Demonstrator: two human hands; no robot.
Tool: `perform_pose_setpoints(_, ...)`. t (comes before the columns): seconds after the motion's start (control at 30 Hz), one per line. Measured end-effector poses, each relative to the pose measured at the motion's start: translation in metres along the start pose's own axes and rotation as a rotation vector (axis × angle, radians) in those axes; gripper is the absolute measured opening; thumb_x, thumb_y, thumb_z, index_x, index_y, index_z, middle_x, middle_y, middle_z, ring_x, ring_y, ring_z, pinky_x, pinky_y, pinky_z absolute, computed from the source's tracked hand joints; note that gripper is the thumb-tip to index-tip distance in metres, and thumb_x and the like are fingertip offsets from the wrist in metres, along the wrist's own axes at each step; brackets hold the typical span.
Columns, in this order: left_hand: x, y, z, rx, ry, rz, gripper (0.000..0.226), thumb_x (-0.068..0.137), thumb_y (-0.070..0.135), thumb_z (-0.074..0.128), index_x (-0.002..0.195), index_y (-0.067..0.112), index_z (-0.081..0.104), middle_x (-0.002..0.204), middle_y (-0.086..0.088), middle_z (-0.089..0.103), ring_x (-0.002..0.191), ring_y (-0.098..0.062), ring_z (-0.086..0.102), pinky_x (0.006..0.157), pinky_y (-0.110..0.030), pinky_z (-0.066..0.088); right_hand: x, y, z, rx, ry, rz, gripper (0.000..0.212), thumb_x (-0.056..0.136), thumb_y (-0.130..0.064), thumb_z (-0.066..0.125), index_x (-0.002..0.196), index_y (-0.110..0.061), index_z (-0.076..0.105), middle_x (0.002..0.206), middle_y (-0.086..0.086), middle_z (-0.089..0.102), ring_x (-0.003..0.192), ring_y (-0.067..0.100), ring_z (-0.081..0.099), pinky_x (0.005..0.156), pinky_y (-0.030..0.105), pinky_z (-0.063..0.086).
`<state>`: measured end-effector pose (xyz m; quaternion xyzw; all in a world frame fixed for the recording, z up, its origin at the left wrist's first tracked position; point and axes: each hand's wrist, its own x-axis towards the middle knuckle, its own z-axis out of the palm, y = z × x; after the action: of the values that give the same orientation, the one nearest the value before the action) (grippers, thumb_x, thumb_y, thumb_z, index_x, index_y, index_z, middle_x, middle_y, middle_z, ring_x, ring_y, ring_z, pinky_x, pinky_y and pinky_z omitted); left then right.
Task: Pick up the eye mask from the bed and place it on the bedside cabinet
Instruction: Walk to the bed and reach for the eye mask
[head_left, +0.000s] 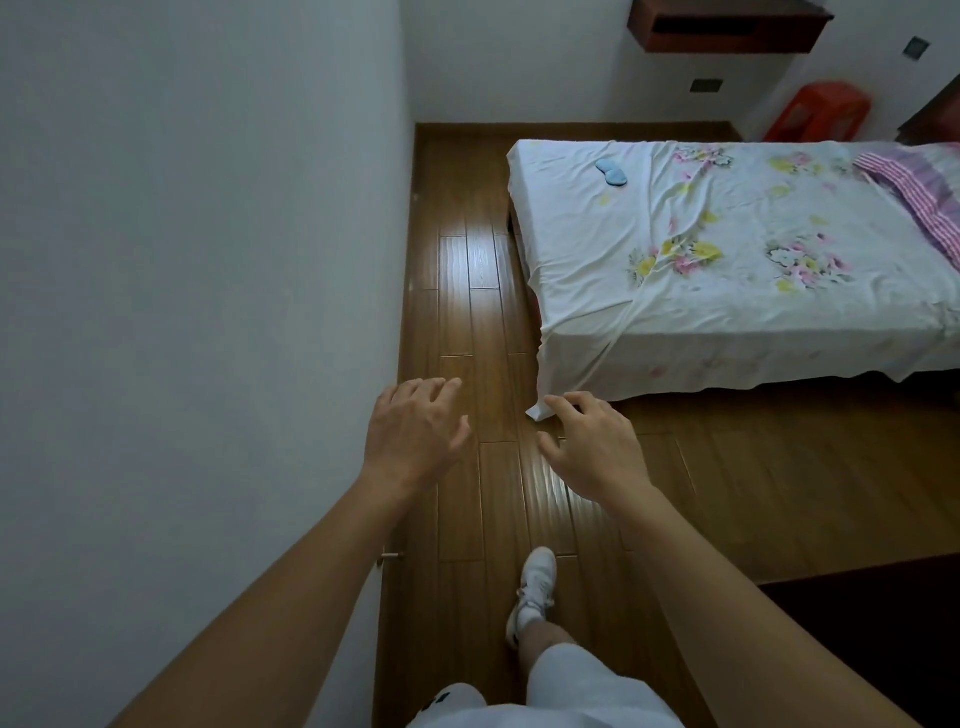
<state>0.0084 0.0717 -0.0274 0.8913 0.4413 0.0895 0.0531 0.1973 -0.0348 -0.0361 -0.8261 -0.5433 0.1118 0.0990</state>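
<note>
A light blue eye mask (612, 171) lies flat on the bed (727, 291), near its far left corner, on a white floral sheet. My left hand (413, 431) is stretched out over the wooden floor beside the wall, fingers apart and holding nothing. My right hand (592, 441) hovers just in front of the bed's near corner, fingers spread and empty. Both hands are far from the eye mask. A dark red wooden cabinet (727, 23) is fixed to the far wall above the bed's far end.
A white wall (208, 260) runs along the left, leaving a strip of wooden floor (467, 291) between it and the bed. A red plastic stool (818, 111) stands at the back right. A pink striped blanket (919, 187) lies on the bed's right side. My white shoe (535, 587) is on the floor.
</note>
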Motion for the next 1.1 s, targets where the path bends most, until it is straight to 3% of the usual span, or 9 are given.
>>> perform_pose_setpoints(0.37,0.157,0.004,0.009,0.09,-0.004,0.048,0.049,0.088,0.038,0.06,0.132,0.016,0.055,0.127,-0.008,0.068,0.117,-0.029,0.061,0.102,-0.049,0.049,0.159,0.033,-0.015,0.025,0.007,-0.023,0.055,0.094,-0.045,0.053,0.145,-0.025,0.047,0.147,0.005,0.054,0.135,0.024,0.049,0.112,0.049,0.042)
perform_pose_setpoints(0.7,0.315,0.011,0.02,0.054,0.035,-0.056,0.049,0.09,0.04,0.055,0.134,0.019,0.054,0.132,-0.005,0.065,0.121,-0.025,0.059,0.105,-0.047,0.046,0.32,0.066,-0.045,0.035,0.064,-0.078,0.054,0.092,-0.045,0.055,0.142,-0.026,0.049,0.146,0.006,0.055,0.135,0.026,0.05,0.111,0.048,0.043)
perform_pose_setpoints(1.1,0.462,-0.032,0.05,0.038,0.028,-0.069,0.049,0.09,0.041,0.052,0.133,0.019,0.055,0.13,-0.004,0.066,0.12,-0.024,0.058,0.105,-0.048,0.047,0.476,0.065,-0.044,0.039,0.064,-0.09,0.053,0.091,-0.041,0.056,0.14,-0.024,0.053,0.143,0.007,0.057,0.133,0.026,0.051,0.11,0.048,0.041)
